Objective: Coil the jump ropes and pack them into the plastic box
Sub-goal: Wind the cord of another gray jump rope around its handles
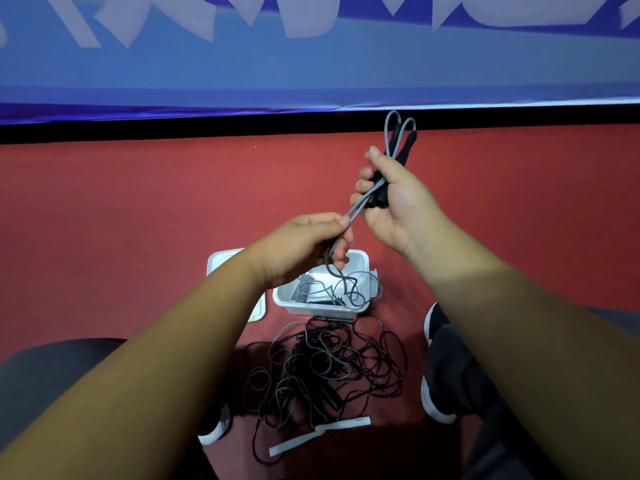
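My right hand is raised and grips the two black handles of a grey jump rope, whose loops stick up above my fingers. The grey cord runs down to my left hand, which pinches it between thumb and fingers. Below that hand the cord hangs into the white plastic box on the red floor. Inside the box lies another coiled rope. In front of the box sits a tangled pile of black and grey jump ropes, with two white handles at its near edge.
The box's white lid lies left of it, partly hidden by my left arm. My knees and black shoes with white soles flank the pile. A black strip and a blue banner wall border the red floor at the back.
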A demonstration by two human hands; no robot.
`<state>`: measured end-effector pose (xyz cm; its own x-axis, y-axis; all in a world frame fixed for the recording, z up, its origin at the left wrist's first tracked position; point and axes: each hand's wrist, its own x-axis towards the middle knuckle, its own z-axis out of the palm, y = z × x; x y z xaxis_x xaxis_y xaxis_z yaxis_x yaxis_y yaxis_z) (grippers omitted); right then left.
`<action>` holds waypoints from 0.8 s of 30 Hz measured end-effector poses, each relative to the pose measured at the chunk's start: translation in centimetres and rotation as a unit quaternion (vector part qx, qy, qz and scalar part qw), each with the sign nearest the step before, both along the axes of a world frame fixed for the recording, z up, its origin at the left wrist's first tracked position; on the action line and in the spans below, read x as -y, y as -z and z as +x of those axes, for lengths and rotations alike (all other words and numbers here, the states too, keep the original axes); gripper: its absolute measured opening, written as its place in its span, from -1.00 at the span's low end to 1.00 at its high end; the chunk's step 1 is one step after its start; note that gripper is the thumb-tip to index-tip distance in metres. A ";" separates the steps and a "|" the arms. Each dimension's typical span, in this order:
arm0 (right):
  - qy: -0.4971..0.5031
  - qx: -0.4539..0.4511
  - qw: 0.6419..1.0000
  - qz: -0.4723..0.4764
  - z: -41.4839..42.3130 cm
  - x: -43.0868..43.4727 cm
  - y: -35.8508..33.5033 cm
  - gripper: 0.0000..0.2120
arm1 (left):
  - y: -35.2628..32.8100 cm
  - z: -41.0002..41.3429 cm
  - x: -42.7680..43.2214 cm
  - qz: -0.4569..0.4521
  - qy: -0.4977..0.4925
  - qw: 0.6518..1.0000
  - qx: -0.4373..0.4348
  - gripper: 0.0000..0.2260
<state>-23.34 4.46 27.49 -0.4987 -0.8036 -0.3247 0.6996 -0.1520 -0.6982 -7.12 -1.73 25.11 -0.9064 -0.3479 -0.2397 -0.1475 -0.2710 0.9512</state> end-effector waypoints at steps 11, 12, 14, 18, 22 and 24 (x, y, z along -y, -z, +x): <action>0.018 0.000 1.000 0.003 0.6 0.2 0.2 -0.69 | 0.2 -0.2 0.3 0.119 -0.087 0.989 0.010 -0.75; 0.019 -0.001 1.000 0.005 0.6 0.2 0.2 -0.73 | 0.3 -0.2 0.3 0.117 -0.094 0.989 0.009 -0.77; 0.018 -0.009 1.000 0.012 0.6 0.1 0.2 -0.83 | 0.3 -0.2 0.3 0.108 -0.107 0.988 0.009 -0.81; 0.037 -0.010 0.999 0.024 0.9 -0.1 0.0 -0.85 | 0.1 -0.2 0.3 0.097 -0.113 0.989 0.012 -0.83; 0.062 -0.017 0.996 0.055 0.9 -0.3 0.1 -0.84 | -0.2 -0.1 0.2 0.107 -0.079 0.991 0.025 -0.81; 0.063 -0.023 0.995 0.072 0.9 -0.3 0.1 -0.85 | -0.1 0.0 0.1 0.092 -0.056 0.994 0.037 -0.81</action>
<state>-22.45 4.79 27.39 -0.6096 -0.6805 -0.4066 0.6486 -0.1332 -0.7494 -7.15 -1.83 25.17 -0.8422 -0.3900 -0.3722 -0.1738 -0.4571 0.8723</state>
